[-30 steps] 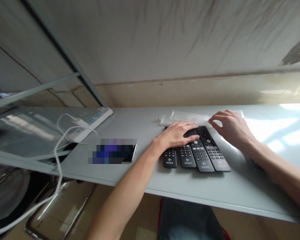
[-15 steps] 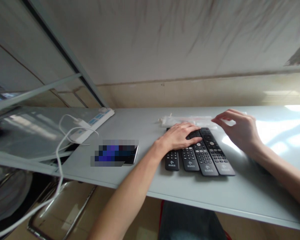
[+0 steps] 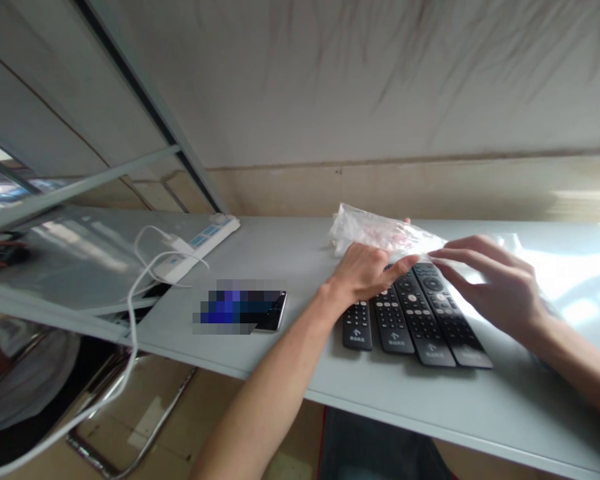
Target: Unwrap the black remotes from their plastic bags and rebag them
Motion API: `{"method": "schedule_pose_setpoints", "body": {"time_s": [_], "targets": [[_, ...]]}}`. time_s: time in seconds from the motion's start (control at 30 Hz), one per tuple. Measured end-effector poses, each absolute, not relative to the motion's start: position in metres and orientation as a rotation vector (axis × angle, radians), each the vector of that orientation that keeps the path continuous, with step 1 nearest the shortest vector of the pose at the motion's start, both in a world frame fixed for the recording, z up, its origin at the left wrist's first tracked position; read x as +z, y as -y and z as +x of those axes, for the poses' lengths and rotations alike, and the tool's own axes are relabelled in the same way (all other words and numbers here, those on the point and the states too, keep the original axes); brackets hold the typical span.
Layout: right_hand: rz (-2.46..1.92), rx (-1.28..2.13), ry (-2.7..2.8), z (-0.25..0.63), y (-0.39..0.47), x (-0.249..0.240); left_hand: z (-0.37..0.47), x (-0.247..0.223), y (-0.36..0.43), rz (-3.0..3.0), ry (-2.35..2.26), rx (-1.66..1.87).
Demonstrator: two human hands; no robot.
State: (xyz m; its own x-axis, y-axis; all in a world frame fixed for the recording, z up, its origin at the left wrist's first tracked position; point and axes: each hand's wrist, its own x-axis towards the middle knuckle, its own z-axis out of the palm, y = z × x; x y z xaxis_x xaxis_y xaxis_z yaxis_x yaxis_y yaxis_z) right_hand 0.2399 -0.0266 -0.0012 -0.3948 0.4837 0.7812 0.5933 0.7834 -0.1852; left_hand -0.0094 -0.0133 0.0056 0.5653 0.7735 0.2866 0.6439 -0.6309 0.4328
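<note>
Four black remote controls lie side by side on the grey table: the leftmost remote control (image 3: 357, 328), a second remote control (image 3: 393, 320), a third remote control (image 3: 423, 323) and the rightmost remote control (image 3: 457, 323). Over their far ends my left hand (image 3: 367, 272) grips a clear plastic bag (image 3: 375, 230), thumb in front and most fingers hidden by the film. A fingertip shows past the bag's upper edge. At the bag's right end, my right hand (image 3: 500, 283) pinches the film between thumb and fingers, above the rightmost remote.
A phone (image 3: 273, 313), partly pixelated, lies left of my left forearm. Farther left is a white power strip (image 3: 200, 250) with a plugged-in charger and a white cable (image 3: 133, 327) hanging over the table edge. Another person's hand (image 3: 0, 253) shows beyond the metal frame.
My left hand has left the remotes' tops and now holds the plastic bag, which has risen off the table. My right hand has come in to the bag's end. The view has shifted slightly.
</note>
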Motion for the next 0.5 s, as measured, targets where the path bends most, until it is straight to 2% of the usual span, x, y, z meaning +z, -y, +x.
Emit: {"method": "schedule_pose_setpoints", "body": {"time_s": [0.2, 0.5], "targets": [[-0.723, 0.022, 2.304, 0.233, 0.027, -0.003, -0.003, 0.005, 0.015, 2.628, -1.089, 0.859], [-1.030, 0.004, 2.201, 0.236, 0.029, -0.016, -0.006, 0.011, 0.018, 2.767, -1.331, 0.921]]}}
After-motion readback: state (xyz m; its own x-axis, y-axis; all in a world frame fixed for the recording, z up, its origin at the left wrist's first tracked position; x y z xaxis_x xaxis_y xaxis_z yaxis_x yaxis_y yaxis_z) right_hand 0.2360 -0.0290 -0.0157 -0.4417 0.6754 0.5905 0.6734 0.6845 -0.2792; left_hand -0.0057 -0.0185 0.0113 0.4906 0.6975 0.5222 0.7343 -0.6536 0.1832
